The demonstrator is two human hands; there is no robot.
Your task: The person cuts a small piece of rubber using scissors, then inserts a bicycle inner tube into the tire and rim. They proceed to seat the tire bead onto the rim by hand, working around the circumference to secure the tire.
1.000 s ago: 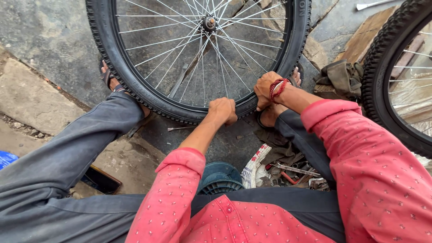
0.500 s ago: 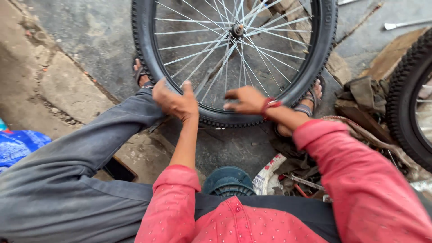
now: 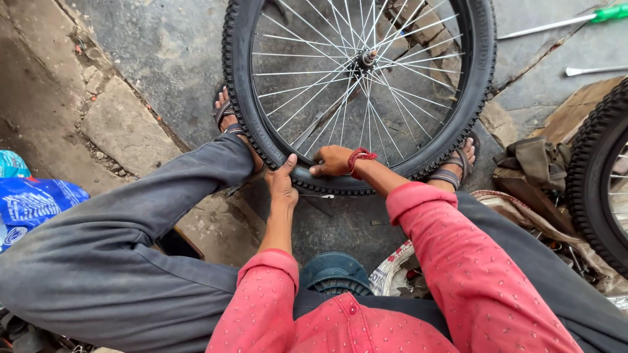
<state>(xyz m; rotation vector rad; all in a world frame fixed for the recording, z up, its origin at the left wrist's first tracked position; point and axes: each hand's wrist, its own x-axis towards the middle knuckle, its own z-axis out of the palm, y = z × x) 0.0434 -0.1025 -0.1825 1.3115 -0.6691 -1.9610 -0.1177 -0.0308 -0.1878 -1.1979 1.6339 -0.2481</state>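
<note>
Head view: wheel (image 3: pixel 360 85), spoked, black knobby tyre (image 3: pixel 255 131), standing upright on the stone floor (image 3: pixel 131 124) between the person's sandalled feet. Left hand (image 3: pixel 282 180) presses the tyre's near edge, thumb raised, fingers curled on the rubber. Right hand (image 3: pixel 332 161), just beside it, grips tyre and rim, red thread at the wrist. Tyre likely stiff yet pliable, grippy; spokes thin, best avoided; hold at the rim. Beyond the right hand: screwdriver (image 3: pixel 556 25), second tyre (image 3: pixel 598 189).
</note>
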